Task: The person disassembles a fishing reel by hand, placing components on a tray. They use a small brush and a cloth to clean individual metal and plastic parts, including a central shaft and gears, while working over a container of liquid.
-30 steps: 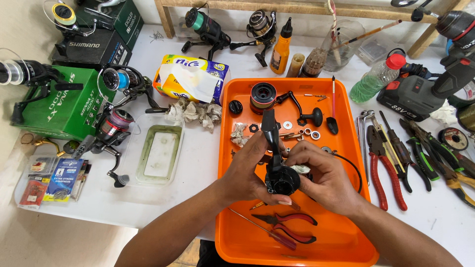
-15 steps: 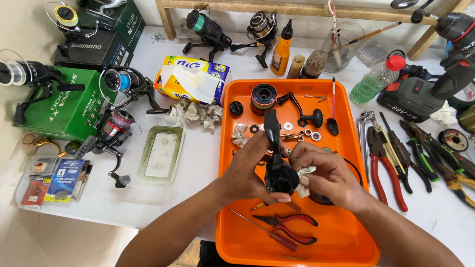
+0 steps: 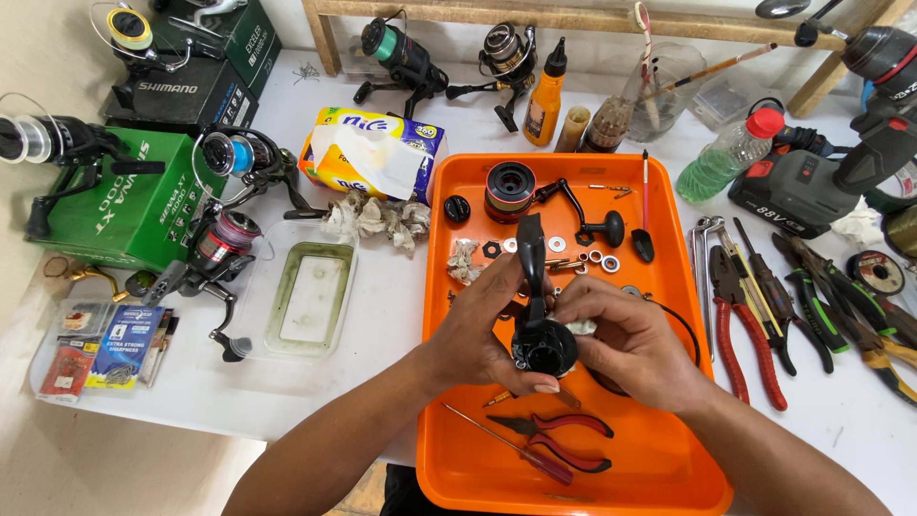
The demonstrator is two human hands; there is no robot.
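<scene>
Cluttered white workbench, orange tray [image 3: 458, 287] at centre, my left hand [image 3: 478, 334] clamped on black reel body [image 3: 543, 344], my right hand [image 3: 630, 344] pinching white cloth [image 3: 581, 327] against it, red pliers [image 3: 559, 441] at 6 o'clock.

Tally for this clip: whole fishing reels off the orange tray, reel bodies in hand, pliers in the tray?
Whole fishing reels: 6
Reel body in hand: 1
Red-handled pliers in tray: 1
Total: 8

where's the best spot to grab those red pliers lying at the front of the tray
Probably the two red handles of the pliers, pinched from above. They lie flat and spread toward the right, with bare tray around them; the thin dark jaws point left, close to a screwdriver.
</scene>
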